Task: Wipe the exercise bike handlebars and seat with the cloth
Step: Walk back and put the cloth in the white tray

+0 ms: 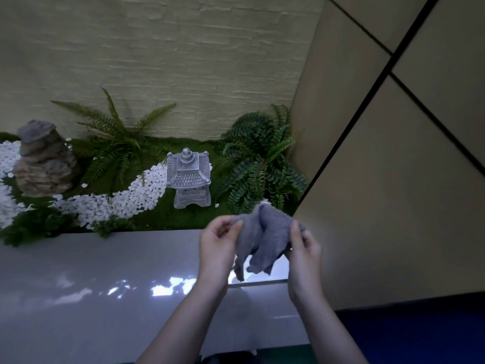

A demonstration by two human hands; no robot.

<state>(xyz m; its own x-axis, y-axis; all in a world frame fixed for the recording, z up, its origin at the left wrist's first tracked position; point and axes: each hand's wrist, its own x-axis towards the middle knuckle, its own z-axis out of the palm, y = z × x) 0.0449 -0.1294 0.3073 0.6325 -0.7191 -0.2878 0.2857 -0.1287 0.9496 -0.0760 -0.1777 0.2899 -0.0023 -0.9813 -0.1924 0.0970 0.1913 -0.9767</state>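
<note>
A: Where is the cloth [262, 240] held?
B: Pinched at nine o'clock by the left hand [217, 248], at three by the right hand [304, 248]. No bike is seen; wiping seems not begun.

The one camera sat on the person's head and looked forward and down. Its wide lens bent straight lines: the ledge [105, 258] bowed across the lower half of the view, and the panel wall [393, 179] at the right leaned steeply inward. The left hand [217, 248] and right hand [304, 256] showed low and right of centre, near the lens, holding the cloth [265, 232] between them. Past the ledge, farther off, the garden bed [157, 219] with its lantern [189, 177] filled the middle band. The brick wall [183, 61] behind it took up the top.
</note>
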